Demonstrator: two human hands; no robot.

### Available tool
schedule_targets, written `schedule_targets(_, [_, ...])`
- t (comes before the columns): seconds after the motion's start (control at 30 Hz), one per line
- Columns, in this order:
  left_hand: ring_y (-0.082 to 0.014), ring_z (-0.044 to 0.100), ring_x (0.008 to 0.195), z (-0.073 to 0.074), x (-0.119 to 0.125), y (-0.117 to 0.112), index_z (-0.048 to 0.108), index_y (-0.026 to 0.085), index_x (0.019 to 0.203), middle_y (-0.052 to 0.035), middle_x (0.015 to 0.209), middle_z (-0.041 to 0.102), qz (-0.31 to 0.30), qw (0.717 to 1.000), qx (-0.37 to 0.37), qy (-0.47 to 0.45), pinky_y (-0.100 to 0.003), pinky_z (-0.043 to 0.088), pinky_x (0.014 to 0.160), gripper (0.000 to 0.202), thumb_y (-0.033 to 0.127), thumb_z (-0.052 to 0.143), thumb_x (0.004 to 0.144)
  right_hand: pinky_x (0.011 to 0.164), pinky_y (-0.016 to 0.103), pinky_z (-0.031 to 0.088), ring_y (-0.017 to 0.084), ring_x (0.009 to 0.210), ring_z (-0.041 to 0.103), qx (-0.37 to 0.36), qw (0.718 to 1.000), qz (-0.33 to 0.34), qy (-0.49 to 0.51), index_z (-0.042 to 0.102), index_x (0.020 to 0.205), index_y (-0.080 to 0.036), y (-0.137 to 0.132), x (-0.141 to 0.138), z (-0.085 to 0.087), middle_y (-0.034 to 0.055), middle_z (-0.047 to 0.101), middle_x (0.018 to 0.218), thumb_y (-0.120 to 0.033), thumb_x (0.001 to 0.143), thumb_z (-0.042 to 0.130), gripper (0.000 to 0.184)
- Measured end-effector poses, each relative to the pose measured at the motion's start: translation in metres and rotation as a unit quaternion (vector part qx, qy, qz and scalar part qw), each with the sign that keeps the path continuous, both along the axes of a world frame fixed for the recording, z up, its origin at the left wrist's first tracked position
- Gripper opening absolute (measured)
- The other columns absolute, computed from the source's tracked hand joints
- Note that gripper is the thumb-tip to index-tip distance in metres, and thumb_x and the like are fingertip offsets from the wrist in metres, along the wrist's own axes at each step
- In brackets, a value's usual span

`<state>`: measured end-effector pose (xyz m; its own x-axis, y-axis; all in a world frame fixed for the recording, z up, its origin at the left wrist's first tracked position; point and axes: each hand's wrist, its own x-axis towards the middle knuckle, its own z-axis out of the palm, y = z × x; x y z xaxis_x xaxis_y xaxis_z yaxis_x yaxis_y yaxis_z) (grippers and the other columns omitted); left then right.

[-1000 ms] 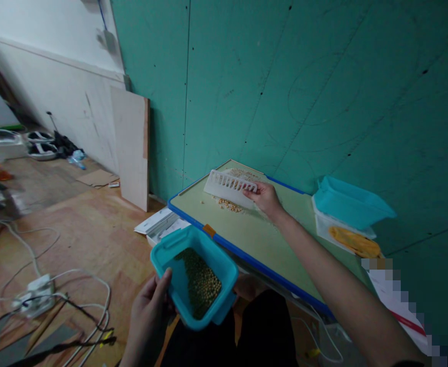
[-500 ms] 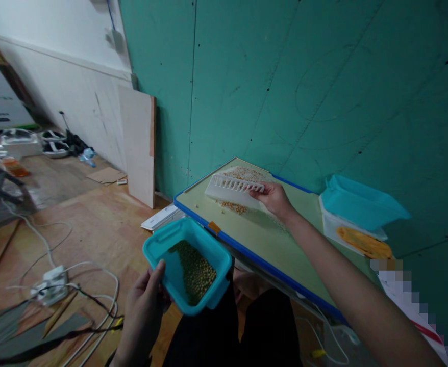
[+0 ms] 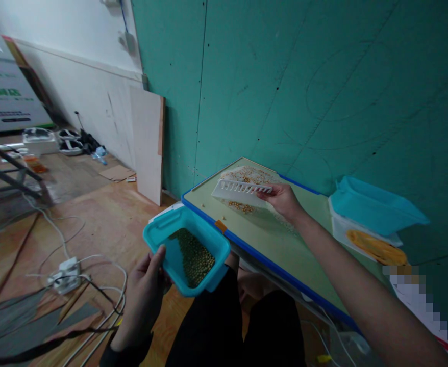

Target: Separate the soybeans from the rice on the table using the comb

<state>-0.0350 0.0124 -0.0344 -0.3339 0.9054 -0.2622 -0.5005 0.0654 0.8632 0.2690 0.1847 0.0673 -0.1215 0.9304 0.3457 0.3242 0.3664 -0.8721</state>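
Observation:
My left hand (image 3: pixel 147 285) grips the near left rim of a turquoise plastic tub (image 3: pixel 170 255), thumb over the edge. Inside lie green beans and yellow soybeans (image 3: pixel 199 262). The tub is tilted beside the table's front edge. In my right hand (image 3: pixel 283 199) is a white slotted plastic scraper (image 3: pixel 243 189), its wide side down over the table (image 3: pixel 277 244). A small heap of yellow beans (image 3: pixel 241 206) sits in front of it. Behind it spreads a layer of pale grains mixed with beans (image 3: pixel 247 174).
At the table's right end stands a second turquoise tub (image 3: pixel 375 206) by a folded orange cloth (image 3: pixel 375 247). A green wall (image 3: pixel 270 92) rises behind. On the floor at left are a power strip (image 3: pixel 65 275) and loose cables. A board (image 3: pixel 145 145) leans on the wall.
The view has shifted slightly left, so most things appear further right. Both hands keep their holds, and the scraper stays over the bean heap; the tub appears a little nearer the table edge.

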Motion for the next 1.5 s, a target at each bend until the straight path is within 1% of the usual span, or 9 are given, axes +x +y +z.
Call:
schedule_targets(0.13, [-0.0064,0.042,0.041,0.003,0.002,0.003,0.054,0.020,0.068,0.0097,0.047,0.047,-0.006,1.000,0.008,0.006,-0.016,0.035,0.041,0.036,0.047,0.077,0.077,0.074,0.036,0.056,0.020,0.072,0.068,0.027,1.000,0.001,-0.001,0.079,0.085,-0.018,-0.005,-0.014,0.002,0.0039,0.076,0.080,-0.041,0.068,0.080,0.029])
schedule_targets(0.3, [-0.0073,0.044,0.039,0.006,0.006,0.002,0.056,0.020,0.069,0.0096,0.047,0.049,-0.005,1.000,0.007,-0.001,-0.017,0.034,0.039,0.035,0.047,0.078,0.074,0.073,0.035,0.056,0.021,0.073,0.069,0.062,0.996,0.000,-0.070,0.080,0.096,-0.020,-0.015,-0.033,-0.005,0.0031,0.076,0.081,-0.035,0.076,0.074,0.026])
schedule_targets(0.47, [-0.0074,0.044,0.036,0.005,0.011,0.002,0.053,0.020,0.066,0.0094,0.043,0.048,-0.010,1.000,0.003,0.000,-0.017,0.034,0.038,0.039,0.049,0.077,0.075,0.073,0.033,0.056,0.021,0.078,0.070,0.064,0.996,0.003,-0.067,0.079,0.099,-0.021,-0.024,-0.040,-0.007,0.0039,0.077,0.086,-0.034,0.079,0.072,0.025])
schedule_targets(0.63, [-0.0068,0.043,0.036,0.005,0.014,0.002,0.052,0.020,0.065,0.0095,0.043,0.047,-0.004,1.000,-0.006,-0.015,-0.017,0.033,0.037,0.041,0.049,0.080,0.072,0.068,0.032,0.055,0.020,0.072,0.069,0.064,0.996,0.006,-0.065,0.079,0.097,-0.021,-0.031,-0.044,-0.004,0.0030,0.077,0.081,-0.035,0.080,0.071,0.024])
schedule_targets(0.83, [-0.0069,0.042,0.036,0.004,0.014,0.001,0.052,0.020,0.064,0.0093,0.043,0.047,-0.014,1.000,-0.004,-0.009,-0.017,0.033,0.036,0.041,0.049,0.079,0.073,0.070,0.033,0.055,0.021,0.077,0.071,0.078,0.993,-0.005,-0.086,0.079,0.099,-0.023,-0.039,-0.049,0.000,0.0037,0.078,0.086,-0.036,0.082,0.070,0.023])
schedule_targets(0.97, [-0.0070,0.043,0.036,0.004,0.014,0.001,0.054,0.020,0.067,0.0089,0.045,0.049,-0.019,1.000,-0.004,-0.007,-0.017,0.034,0.037,0.038,0.050,0.078,0.074,0.068,0.032,0.054,0.020,0.075,0.070,0.070,0.992,-0.012,-0.103,0.079,0.100,-0.023,-0.044,-0.054,0.003,0.0030,0.077,0.084,-0.034,0.082,0.069,0.023])
schedule_targets(1.1, [-0.0070,0.042,0.036,0.004,0.015,0.001,0.057,0.020,0.071,0.0088,0.045,0.049,-0.022,1.000,-0.003,-0.008,-0.017,0.033,0.037,0.036,0.050,0.077,0.074,0.068,0.032,0.054,0.020,0.076,0.070,0.053,0.994,-0.008,-0.093,0.079,0.099,-0.023,-0.050,-0.057,0.004,0.0028,0.078,0.085,-0.031,0.082,0.068,0.022])
schedule_targets(1.3, [-0.0065,0.040,0.036,0.004,0.017,0.000,0.052,0.020,0.064,0.0089,0.043,0.047,-0.022,1.000,0.004,-0.001,-0.017,0.031,0.037,0.040,0.050,0.076,0.075,0.066,0.031,0.055,0.021,0.076,0.071,0.040,0.996,-0.004,-0.078,0.079,0.098,-0.022,-0.060,-0.055,0.004,0.0035,0.077,0.083,-0.033,0.082,0.068,0.022])
schedule_targets(1.5, [-0.0067,0.041,0.035,0.007,0.020,0.000,0.049,0.020,0.060,0.0084,0.041,0.047,-0.024,1.000,-0.011,-0.008,-0.017,0.032,0.036,0.044,0.052,0.077,0.073,0.070,0.033,0.056,0.022,0.080,0.072,0.028,0.997,-0.004,-0.070,0.078,0.099,-0.022,-0.071,-0.057,0.007,0.0041,0.078,0.087,-0.032,0.084,0.068,0.021])
